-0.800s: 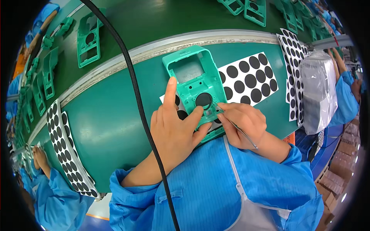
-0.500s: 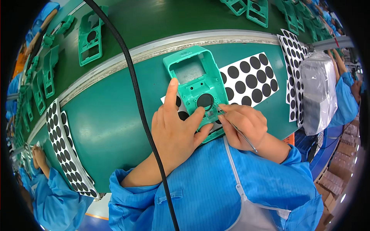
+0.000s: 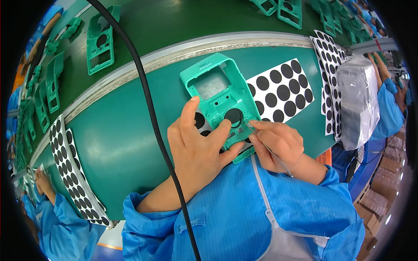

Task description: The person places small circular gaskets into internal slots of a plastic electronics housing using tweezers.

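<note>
A green plastic housing [image 3: 246, 93] with a rectangular opening lies tilted on the bench in front of me. My left hand [image 3: 193, 145] grips its left side, index finger along the upper edge and thumb beside a black round disc [image 3: 234, 115] set in the housing. In my right hand [image 3: 281, 144] is a pair of tweezers [image 3: 277, 158], pinched between thumb and fingers, tips at the disc's lower right edge. Whether the tips touch the disc I cannot tell. Partly under the housing lies a white sheet of black round stickers [image 3: 283, 92].
Stacked sticker sheets lie at the left [image 3: 75, 178] and right [image 3: 329, 82], the latter beside a clear plastic-wrapped pack [image 3: 358, 102]. Beyond a metal rail, a dark green conveyor [image 3: 183, 21] carries several housings [image 3: 101, 45]. A black cable [image 3: 150, 104] crosses the view. Co-workers' blue sleeves show at both sides.
The housing has tilted slightly, so more of its upper end face shows. Both hands have shifted a little with it, keeping their grips; the tweezers stay by the disc.
</note>
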{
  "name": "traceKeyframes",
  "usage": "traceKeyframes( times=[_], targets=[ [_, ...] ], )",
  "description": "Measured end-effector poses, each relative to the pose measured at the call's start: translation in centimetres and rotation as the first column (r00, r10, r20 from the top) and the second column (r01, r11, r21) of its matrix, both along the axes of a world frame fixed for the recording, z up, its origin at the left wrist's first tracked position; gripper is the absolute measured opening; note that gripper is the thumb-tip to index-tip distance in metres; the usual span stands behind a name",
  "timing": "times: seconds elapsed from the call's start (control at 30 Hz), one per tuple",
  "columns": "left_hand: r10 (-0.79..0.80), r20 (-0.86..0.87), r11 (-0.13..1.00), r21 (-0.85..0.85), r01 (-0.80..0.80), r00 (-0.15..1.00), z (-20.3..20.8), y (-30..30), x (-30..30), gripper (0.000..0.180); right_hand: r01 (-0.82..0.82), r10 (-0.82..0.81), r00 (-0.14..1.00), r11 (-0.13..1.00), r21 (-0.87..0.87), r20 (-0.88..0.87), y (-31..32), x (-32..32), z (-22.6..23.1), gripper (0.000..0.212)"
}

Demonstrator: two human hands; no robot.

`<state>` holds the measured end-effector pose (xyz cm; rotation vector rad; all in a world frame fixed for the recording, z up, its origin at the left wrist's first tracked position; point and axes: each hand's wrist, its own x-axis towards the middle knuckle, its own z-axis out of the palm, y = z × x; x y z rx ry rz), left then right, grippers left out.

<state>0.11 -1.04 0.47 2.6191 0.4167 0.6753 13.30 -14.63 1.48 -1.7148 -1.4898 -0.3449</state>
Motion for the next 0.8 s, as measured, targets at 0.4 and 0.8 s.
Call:
traceKeyframes(
  times=[0.4, 0.8],
  targets=[
    [0.049, 0.058, 0.999, 0.005, -0.049, 0.997, -0.28, -0.28, 0.43, 0.04, 0.007, -0.007, 1.0, 1.0, 0.014, 0.003, -0.29, -0.25, 0.21, 0.022],
    [0.009, -0.001, 0.999, 0.04, -0.009, 1.0, 0.02, -0.12, 0.13, 0.049, 0.03, -0.03, 0.998, 1.0, -0.002, -0.055, -0.06, -0.28, -0.04, 0.018]
  ],
)
